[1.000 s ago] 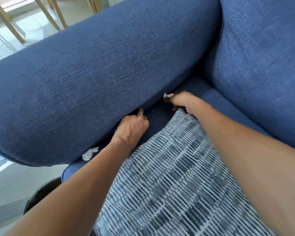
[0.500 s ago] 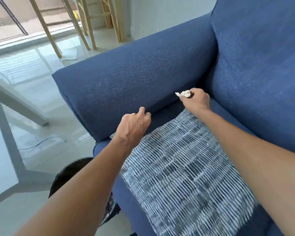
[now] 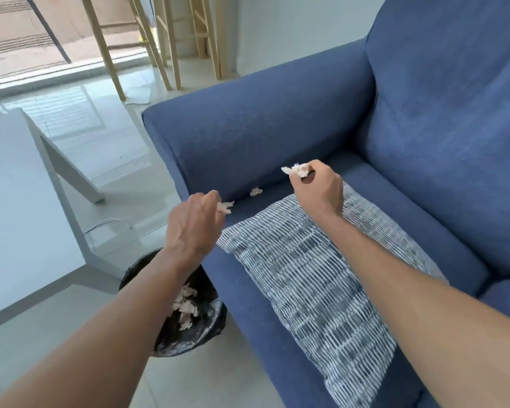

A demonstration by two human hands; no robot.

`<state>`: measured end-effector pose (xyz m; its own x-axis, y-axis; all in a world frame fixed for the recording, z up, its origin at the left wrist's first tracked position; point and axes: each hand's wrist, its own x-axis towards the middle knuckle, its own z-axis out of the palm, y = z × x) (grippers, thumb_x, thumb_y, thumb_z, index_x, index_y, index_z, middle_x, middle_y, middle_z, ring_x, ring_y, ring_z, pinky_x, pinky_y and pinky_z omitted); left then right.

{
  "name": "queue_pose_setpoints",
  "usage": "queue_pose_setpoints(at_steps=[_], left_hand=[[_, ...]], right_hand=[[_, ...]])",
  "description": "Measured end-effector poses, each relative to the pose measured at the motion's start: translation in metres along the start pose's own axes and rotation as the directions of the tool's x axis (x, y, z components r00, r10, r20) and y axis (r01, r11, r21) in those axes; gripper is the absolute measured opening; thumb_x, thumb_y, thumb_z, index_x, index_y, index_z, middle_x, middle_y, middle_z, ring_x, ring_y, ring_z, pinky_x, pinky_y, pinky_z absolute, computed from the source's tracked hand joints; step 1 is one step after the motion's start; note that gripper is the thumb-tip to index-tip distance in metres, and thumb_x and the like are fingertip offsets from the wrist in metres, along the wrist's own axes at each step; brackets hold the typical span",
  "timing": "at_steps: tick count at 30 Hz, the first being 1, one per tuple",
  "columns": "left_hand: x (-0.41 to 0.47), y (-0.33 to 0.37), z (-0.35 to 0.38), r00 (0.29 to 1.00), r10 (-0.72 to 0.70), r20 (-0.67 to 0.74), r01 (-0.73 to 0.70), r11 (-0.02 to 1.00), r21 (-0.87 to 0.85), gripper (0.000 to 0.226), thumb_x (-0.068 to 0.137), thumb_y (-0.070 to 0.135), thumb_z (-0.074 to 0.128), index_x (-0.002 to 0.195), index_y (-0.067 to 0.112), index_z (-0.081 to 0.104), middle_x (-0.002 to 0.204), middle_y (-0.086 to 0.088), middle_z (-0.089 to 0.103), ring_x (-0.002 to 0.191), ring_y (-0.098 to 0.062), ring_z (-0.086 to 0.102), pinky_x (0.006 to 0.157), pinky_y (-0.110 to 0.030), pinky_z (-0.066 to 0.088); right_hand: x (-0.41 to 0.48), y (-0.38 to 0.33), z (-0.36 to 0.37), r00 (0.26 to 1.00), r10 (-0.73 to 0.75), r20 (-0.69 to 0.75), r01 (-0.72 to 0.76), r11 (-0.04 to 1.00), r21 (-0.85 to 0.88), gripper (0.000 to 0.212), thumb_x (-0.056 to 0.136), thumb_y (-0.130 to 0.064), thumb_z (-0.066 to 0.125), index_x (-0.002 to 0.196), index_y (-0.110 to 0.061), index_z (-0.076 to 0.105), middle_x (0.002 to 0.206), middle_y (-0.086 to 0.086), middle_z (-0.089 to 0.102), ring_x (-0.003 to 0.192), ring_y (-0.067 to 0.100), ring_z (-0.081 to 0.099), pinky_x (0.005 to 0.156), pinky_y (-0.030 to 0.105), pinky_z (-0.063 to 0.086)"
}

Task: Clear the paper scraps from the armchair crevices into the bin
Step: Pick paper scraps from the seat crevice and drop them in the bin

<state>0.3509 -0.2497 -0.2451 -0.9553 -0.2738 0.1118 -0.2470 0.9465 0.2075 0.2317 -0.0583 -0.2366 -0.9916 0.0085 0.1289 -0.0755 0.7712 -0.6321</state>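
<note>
A blue armchair fills the right of the view. My right hand pinches a crumpled white paper scrap above the seat, near the armrest crevice. My left hand holds another white scrap at the seat's front corner by the armrest. One loose scrap lies in the crevice between the two hands. A black-lined bin stands on the floor below my left forearm, with several white scraps inside.
A blue-and-white striped cushion lies on the seat under my right forearm. A white table stands on the left over the glossy tiled floor. Wooden stool legs stand at the back near a glass door.
The view has pulled back and up from the armrest. Both hands have lifted out of the crevice, each with a scrap. The bin and its contents have come into sight.
</note>
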Motion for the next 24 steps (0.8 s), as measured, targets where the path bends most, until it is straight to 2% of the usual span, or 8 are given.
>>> queue_pose_setpoints(at_steps=[3,10,12,17,21,24], left_hand=[[-0.014,-0.019,-0.002,0.995,-0.097,-0.028,0.093,0.988,-0.120,0.018,0.091,0.028,0.055,0.101,0.017,0.065,0.092,-0.007,0.070,0.080,-0.033,0.063,0.058,-0.031,0.038],[-0.042,-0.068,-0.011,0.998,-0.067,0.007,0.068,0.988,-0.135,0.021,0.091,0.036,0.057,0.101,0.020,0.066,0.096,-0.007,0.064,0.084,-0.033,0.062,0.062,-0.033,0.039],[-0.049,-0.085,-0.013,0.997,-0.071,0.037,0.075,0.987,-0.143,0.023,0.091,0.039,0.058,0.101,0.021,0.067,0.098,-0.007,0.062,0.085,-0.033,0.062,0.064,-0.035,0.044],[-0.058,-0.123,-0.023,0.994,-0.091,0.062,0.101,0.979,-0.176,0.028,0.092,0.044,0.057,0.105,0.022,0.068,0.101,-0.005,0.061,0.085,-0.031,0.064,0.071,-0.040,0.051],[-0.063,-0.144,-0.029,0.995,-0.069,0.070,0.081,0.978,-0.191,0.030,0.093,0.046,0.056,0.104,0.021,0.069,0.097,-0.004,0.062,0.085,-0.029,0.063,0.069,-0.037,0.049],[-0.070,-0.160,-0.030,0.988,-0.079,0.133,0.110,0.963,-0.246,0.026,0.090,0.043,0.060,0.104,0.023,0.069,0.099,-0.003,0.068,0.091,-0.027,0.064,0.068,-0.033,0.045]], right_hand=[[-0.018,-0.009,0.008,0.999,-0.018,-0.033,0.018,1.000,-0.014,0.038,0.087,-0.047,0.061,0.068,-0.015,0.056,0.065,0.001,0.065,0.069,0.029,0.061,0.067,0.039,0.049],[-0.049,-0.034,0.026,0.996,0.000,-0.093,-0.002,1.000,-0.020,0.039,0.088,-0.045,0.059,0.070,-0.011,0.057,0.068,0.006,0.067,0.070,0.033,0.060,0.063,0.037,0.045],[-0.058,-0.041,0.032,0.996,-0.021,-0.084,0.017,0.999,-0.042,0.037,0.087,-0.045,0.060,0.069,-0.012,0.057,0.068,0.005,0.068,0.069,0.032,0.060,0.060,0.035,0.041],[-0.085,-0.064,0.050,0.996,-0.085,-0.018,0.083,0.995,-0.061,0.036,0.086,-0.046,0.063,0.070,-0.014,0.057,0.064,0.001,0.066,0.066,0.029,0.060,0.059,0.035,0.044],[-0.107,-0.078,0.063,0.994,-0.108,0.014,0.109,0.989,-0.097,0.036,0.086,-0.045,0.064,0.070,-0.014,0.057,0.063,0.001,0.065,0.065,0.029,0.059,0.059,0.034,0.040],[-0.125,-0.089,0.075,0.994,-0.098,0.045,0.102,0.990,-0.092,0.034,0.087,-0.044,0.064,0.071,-0.014,0.059,0.063,-0.003,0.064,0.064,0.025,0.060,0.058,0.033,0.041]])
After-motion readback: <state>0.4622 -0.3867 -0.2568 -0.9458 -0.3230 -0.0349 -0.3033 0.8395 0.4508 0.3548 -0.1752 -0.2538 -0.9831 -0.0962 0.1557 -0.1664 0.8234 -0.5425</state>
